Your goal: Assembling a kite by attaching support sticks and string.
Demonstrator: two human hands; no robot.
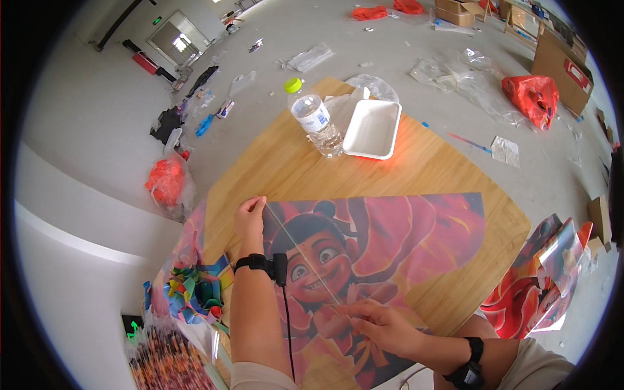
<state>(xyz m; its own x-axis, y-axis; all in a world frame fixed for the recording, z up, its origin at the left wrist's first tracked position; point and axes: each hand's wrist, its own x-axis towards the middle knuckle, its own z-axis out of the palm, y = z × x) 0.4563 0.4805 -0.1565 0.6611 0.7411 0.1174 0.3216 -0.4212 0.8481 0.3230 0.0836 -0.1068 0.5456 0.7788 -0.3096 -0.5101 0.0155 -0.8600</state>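
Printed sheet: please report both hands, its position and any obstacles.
Left hand at printed sheet corner, upper left; right hand lower down. Thin pale strip between them. Sheet on wooden table. Bottle, white tray beyond, not touching.

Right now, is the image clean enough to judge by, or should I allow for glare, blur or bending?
In the head view, glare washes out the doorway; the wall bends near the dark rim; a reddish glow tints the tray's near edge; still in the head view, left hand, right hand and sheet look fairly sharp.
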